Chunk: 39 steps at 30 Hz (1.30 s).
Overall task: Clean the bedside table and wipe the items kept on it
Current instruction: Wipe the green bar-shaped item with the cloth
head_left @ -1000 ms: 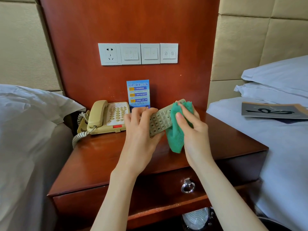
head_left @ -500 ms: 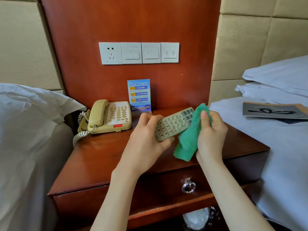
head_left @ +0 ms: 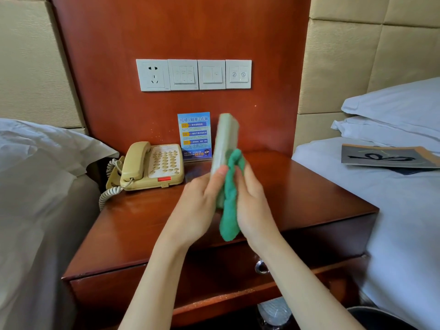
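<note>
I see both hands raised above the middle of the table (head_left: 297, 186), with the remote (head_left: 225, 139) held between them. The remote stands nearly upright, its top end rising in front of the blue card (head_left: 194, 136) and the red wall panel (head_left: 181, 29); it is blurred, and I cannot tell which face is toward me. My left hand (head_left: 197, 206) grips its lower part, the thumb pressed against the near edge and the fingers curled round behind, out of sight. My right hand (head_left: 253, 203) holds the green cloth (head_left: 229, 201) against the right side of the remote. The palm lies on the cloth with the fingers reaching up along it, loosely bent; the fingertips are partly hidden by the fabric. The cloth bunches at the top beside the remote and its loose end hangs down between the two wrists.

The remote is off the table, touching only the hands and the cloth. On the table, the beige phone (head_left: 152, 165) sits at the back left corner, handset on its cradle, its coiled cord (head_left: 110, 191) trailing off the left edge. The card stands just beside the phone, against the panel. Above it runs a row of switches (head_left: 194, 75), with a socket at the left end. A drawer ring (head_left: 260, 267) shows below my right forearm. White bedding lies on either side, and a booklet (head_left: 385, 157) rests on the right bed (head_left: 404, 222).
</note>
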{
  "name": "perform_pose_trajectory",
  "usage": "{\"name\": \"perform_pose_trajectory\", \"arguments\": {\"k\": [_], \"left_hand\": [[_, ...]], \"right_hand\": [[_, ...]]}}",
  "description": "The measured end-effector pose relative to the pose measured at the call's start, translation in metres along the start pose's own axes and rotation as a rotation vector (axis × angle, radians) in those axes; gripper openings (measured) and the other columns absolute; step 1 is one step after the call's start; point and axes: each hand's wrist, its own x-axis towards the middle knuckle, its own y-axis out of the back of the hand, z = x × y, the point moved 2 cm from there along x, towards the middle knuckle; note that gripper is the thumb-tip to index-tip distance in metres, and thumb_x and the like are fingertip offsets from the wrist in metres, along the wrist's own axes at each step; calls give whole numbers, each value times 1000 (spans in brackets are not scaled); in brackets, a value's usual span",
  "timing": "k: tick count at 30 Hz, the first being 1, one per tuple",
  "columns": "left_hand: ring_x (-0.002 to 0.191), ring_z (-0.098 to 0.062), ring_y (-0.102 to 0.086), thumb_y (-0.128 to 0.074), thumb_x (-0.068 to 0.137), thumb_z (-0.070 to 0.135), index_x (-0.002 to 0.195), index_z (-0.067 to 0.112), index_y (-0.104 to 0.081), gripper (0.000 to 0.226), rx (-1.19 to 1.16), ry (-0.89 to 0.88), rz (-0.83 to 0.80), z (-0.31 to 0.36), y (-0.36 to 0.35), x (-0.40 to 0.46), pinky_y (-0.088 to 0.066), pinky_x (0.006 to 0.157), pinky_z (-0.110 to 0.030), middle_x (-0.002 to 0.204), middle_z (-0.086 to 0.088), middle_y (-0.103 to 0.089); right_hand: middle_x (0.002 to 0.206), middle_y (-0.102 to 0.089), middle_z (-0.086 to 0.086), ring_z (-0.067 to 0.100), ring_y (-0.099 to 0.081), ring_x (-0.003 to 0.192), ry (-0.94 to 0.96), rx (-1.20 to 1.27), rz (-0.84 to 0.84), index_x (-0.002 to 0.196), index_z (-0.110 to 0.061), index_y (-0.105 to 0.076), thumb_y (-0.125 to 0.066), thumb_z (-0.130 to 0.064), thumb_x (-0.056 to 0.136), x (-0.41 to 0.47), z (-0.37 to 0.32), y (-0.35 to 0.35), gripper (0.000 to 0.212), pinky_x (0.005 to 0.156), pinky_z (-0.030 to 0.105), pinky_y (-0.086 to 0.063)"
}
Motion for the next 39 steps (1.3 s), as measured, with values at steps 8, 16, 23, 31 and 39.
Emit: {"name": "perform_pose_trajectory", "arguments": {"k": [8, 16, 23, 31, 39], "left_hand": [[103, -11, -69, -32, 103, 43, 101, 38, -73, 41, -455, 96, 153, -2, 0, -6, -57, 75, -22, 107, 5, -74], [91, -16, -72, -39, 103, 33, 108, 22, -72, 35, -647, 191, 192, 0, -7, -1, -56, 63, -24, 103, -5, -75], [60, -9, -65, -44, 100, 38, 97, 23, -75, 35, -370, 294, 28, -4, -14, -1, -47, 51, -21, 77, 1, -73], [51, -9, -59, -67, 64, 54, 98, 21, -67, 48, -178, 335, -423, -2, -7, -12, -47, 47, -19, 63, 5, -65], [62, -9, -65, -61, 87, 37, 115, 47, -43, 35, -94, 203, -278, -2, -19, -9, -53, 56, -25, 85, 9, -70]], "right_hand": [[146, -30, -22, -8, -31, 132, 125, -332, -154, 149, -36, -19, -42, -26, 100, -6, -3, -7, 55, 106, 16, -35], [129, -54, -18, -11, -50, 114, 164, -217, 43, 139, -27, -41, -41, -27, 100, -1, -2, 2, 39, 92, 11, -44], [134, -54, -9, 0, -53, 118, 107, -113, 137, 146, -30, -32, -36, -34, 101, 4, 1, 12, 45, 99, 23, -45], [124, -63, -7, 9, -59, 115, 117, 73, 290, 122, -40, -55, -37, -30, 101, 10, -8, 26, 29, 101, 38, -47], [84, -72, -4, 12, -68, 80, -103, 401, 229, 95, -32, -69, -39, -39, 100, 18, -1, 25, 31, 75, 34, -56]]}}
